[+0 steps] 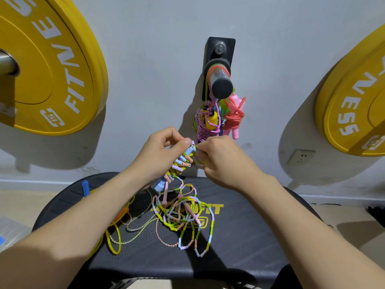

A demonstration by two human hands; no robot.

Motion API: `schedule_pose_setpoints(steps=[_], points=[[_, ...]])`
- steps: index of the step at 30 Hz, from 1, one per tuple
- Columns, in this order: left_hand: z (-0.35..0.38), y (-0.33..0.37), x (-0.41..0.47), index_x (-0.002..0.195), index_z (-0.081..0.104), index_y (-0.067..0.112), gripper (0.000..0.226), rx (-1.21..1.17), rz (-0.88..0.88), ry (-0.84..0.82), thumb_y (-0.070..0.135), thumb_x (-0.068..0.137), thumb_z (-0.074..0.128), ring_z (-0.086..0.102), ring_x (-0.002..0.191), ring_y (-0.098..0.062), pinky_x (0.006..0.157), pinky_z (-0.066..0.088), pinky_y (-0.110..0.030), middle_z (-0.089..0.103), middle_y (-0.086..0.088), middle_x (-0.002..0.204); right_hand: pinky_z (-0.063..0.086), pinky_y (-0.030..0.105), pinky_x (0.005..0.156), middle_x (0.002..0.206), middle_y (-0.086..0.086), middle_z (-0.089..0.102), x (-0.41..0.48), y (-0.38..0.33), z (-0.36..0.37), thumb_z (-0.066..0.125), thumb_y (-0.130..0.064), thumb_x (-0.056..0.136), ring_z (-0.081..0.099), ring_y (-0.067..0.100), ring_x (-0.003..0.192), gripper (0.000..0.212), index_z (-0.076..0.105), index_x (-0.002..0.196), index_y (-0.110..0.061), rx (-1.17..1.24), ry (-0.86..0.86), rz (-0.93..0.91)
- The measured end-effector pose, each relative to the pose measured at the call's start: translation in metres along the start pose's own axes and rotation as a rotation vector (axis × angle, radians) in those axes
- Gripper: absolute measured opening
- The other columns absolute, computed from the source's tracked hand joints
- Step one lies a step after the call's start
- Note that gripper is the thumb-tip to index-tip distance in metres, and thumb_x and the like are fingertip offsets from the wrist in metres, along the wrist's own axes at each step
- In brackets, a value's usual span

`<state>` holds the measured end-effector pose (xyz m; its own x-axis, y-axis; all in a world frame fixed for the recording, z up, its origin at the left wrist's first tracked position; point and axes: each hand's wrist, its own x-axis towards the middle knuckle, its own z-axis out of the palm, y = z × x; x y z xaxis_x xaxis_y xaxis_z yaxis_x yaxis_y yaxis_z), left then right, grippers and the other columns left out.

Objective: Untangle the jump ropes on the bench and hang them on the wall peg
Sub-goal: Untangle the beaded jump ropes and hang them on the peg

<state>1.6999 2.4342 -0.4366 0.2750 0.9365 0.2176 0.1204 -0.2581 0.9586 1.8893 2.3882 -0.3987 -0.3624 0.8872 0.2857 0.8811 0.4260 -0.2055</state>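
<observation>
The fingers (184, 142) of our left hand (164, 152) are curled round a gathered bundle of the beaded jump rope (183, 163), with the thumb pressed on top. Our right hand (221, 161) pinches the same rope at the head of the bundle, just beside that thumb. We hold both hands raised over the far edge of the desk (239, 247), in front of the wall.

From the bundle the beaded rope drops down past a pale blue handle (160, 184) under our left wrist. The rest lies in a loose tangle of green, pink and white beads on the middle of the desk. Left of the tangle we see a thin speckled cord (141, 224) looping across a yellow rope (113, 240), and a blue handle (85, 187) near the desk's far left edge.

On the wall peg (220, 84) above our hands hang a pink braided rope (206, 128) and a coral rope (233, 115), side by side. The left weight plate (48, 65) and the right weight plate (354, 105), both yellow, flank the peg.
</observation>
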Motion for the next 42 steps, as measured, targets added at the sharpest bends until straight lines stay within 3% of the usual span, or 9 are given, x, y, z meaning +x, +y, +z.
schedule_pose_setpoints(steps=[3,6,10,13,21,25,31,37,42], points=[[0.004,-0.001,-0.003,0.103,0.078,0.02,0.019,-0.079,-0.04,-0.073,0.027,0.108,0.061,0.078,0.081,-0.024,0.066,0.062,-0.034,0.079,-0.013,0.096,0.045,0.052,0.058,0.068,0.009,0.045,0.0,-0.003,0.001,0.053,-0.012,0.09,0.049,0.037,0.065,0.03,0.04,0.063,-0.012,-0.045,-0.007,0.01],[0.006,0.0,-0.005,0.111,0.079,0.022,0.025,-0.127,-0.041,-0.125,0.039,0.093,0.077,0.077,0.085,-0.024,0.071,0.063,-0.036,0.079,-0.013,0.102,0.041,0.046,0.053,0.063,0.015,0.052,-0.001,-0.002,0.002,0.054,-0.016,0.092,0.049,0.037,0.06,0.029,0.051,0.065,-0.006,0.025,0.081,0.062],[0.01,-0.002,-0.003,0.114,0.076,0.029,0.038,-0.109,-0.11,-0.131,0.044,0.079,0.077,0.071,0.07,-0.024,0.072,0.06,-0.047,0.077,-0.009,0.095,0.036,0.041,0.055,0.054,0.009,0.051,-0.001,-0.001,0.004,0.063,-0.02,0.094,0.042,0.028,0.056,0.035,0.061,0.06,-0.012,0.193,0.17,0.192],[0.011,0.001,-0.003,0.11,0.077,0.033,0.032,-0.057,-0.091,-0.099,0.046,0.082,0.069,0.069,0.071,-0.017,0.072,0.058,-0.04,0.077,-0.005,0.091,0.05,0.032,0.058,0.054,0.0,0.068,0.0,-0.002,0.002,0.074,-0.033,0.088,0.061,0.017,0.058,0.028,0.079,0.065,-0.02,0.365,0.266,0.348],[0.006,0.014,-0.01,0.122,0.074,0.033,0.033,0.273,0.119,-0.157,0.011,0.098,0.066,0.064,0.072,-0.002,0.066,0.051,-0.019,0.069,0.015,0.091,0.063,0.047,0.077,0.058,-0.001,0.074,-0.003,0.003,-0.001,0.08,-0.03,0.089,0.076,0.018,0.067,0.029,0.08,0.062,-0.018,0.54,0.17,0.431],[0.011,0.015,-0.012,0.129,0.072,0.037,0.045,0.386,0.179,-0.098,0.01,0.093,0.066,0.065,0.097,-0.005,0.079,0.047,-0.013,0.067,0.009,0.11,0.058,0.037,0.062,0.062,0.008,0.075,-0.004,0.001,0.002,0.082,-0.031,0.09,0.066,0.021,0.057,0.031,0.082,0.064,-0.015,0.722,0.179,0.544],[0.015,0.014,-0.01,0.123,0.074,0.038,0.043,0.317,0.152,-0.011,0.03,0.083,0.06,0.067,0.093,-0.003,0.078,0.048,-0.019,0.069,0.017,0.112,0.055,0.027,0.058,0.069,0.012,0.074,-0.003,-0.007,0.002,0.076,-0.019,0.093,0.063,0.017,0.058,0.022,0.081,0.078,-0.004,1.076,0.209,0.625],[0.009,0.016,-0.005,0.123,0.077,0.035,0.042,0.081,0.064,-0.089,0.023,0.084,0.064,0.072,0.083,-0.012,0.069,0.059,-0.028,0.075,0.0,0.116,0.058,0.024,0.058,0.088,0.016,0.077,-0.001,-0.008,0.001,0.079,-0.007,0.088,0.073,0.022,0.071,0.006,0.079,0.094,-0.006,1.426,0.112,0.806],[0.008,0.017,-0.009,0.128,0.072,0.041,0.049,0.089,0.065,-0.121,0.019,0.086,0.061,0.065,0.071,-0.011,0.067,0.056,-0.031,0.076,-0.001,0.092,0.064,0.029,0.064,0.084,0.019,0.075,0.002,-0.011,0.006,0.081,-0.002,0.087,0.072,0.026,0.069,0.007,0.077,0.092,0.001,1.435,0.252,0.743]])
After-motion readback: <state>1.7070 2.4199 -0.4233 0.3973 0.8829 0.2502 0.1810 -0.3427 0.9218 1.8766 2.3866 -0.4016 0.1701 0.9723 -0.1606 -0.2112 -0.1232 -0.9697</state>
